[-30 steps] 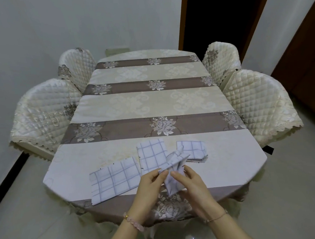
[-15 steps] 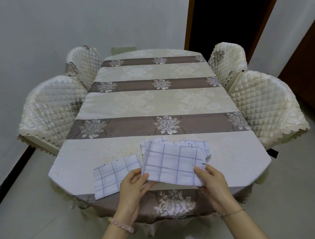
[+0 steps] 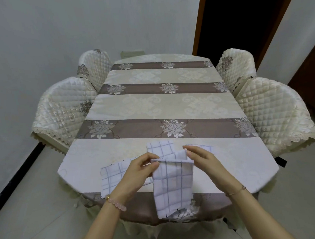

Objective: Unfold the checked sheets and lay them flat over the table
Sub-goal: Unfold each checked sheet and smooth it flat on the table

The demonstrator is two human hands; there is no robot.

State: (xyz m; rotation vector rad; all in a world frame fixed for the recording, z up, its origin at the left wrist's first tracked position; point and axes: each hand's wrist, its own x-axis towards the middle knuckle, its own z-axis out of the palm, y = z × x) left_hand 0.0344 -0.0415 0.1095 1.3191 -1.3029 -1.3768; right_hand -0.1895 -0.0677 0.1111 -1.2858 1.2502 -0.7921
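Checked cloth hangs from our two hands at the near edge of the table — we hold this sheet by its top edge so that its own weight can pull the folds open, and its lower end drops past the table's rim at six o'clock. Our left hand pinches the top corner between thumb and fingers; our right hand is closed on the other corner with its fingertips.

Three more checked pieces lie on the tablecloth, just beyond the hands: one at nine o'clock of the held sheet, partly under the left wrist, one at twelve o'clock, and one at one o'clock, mostly hidden behind the right hand. We judge these crowd the near strip, so the open sheet wants the bare cloth farther up. Quilted chairs flank the table at both sides — well clear of the work.
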